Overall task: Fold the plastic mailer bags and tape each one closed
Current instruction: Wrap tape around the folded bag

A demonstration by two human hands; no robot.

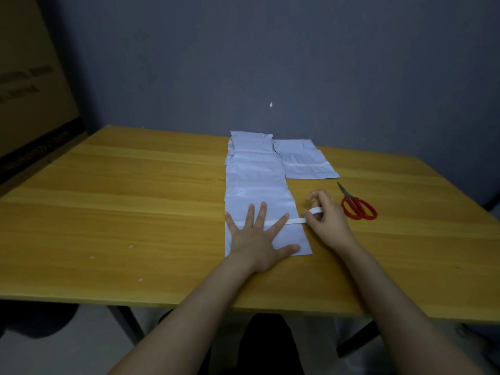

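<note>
The left hand [259, 239] lies flat with fingers spread, pinning the nearest mailer bag [291, 236]. The right hand [324, 217] pinches the white tape strip [296, 220] just past the bag's edge — hold it taut and low, and draw it straight away from the left hand. More bags [254, 171] lie beyond the left fingertips, and red scissors [358, 207] sit just right of the right hand — apart from the strip.
</note>
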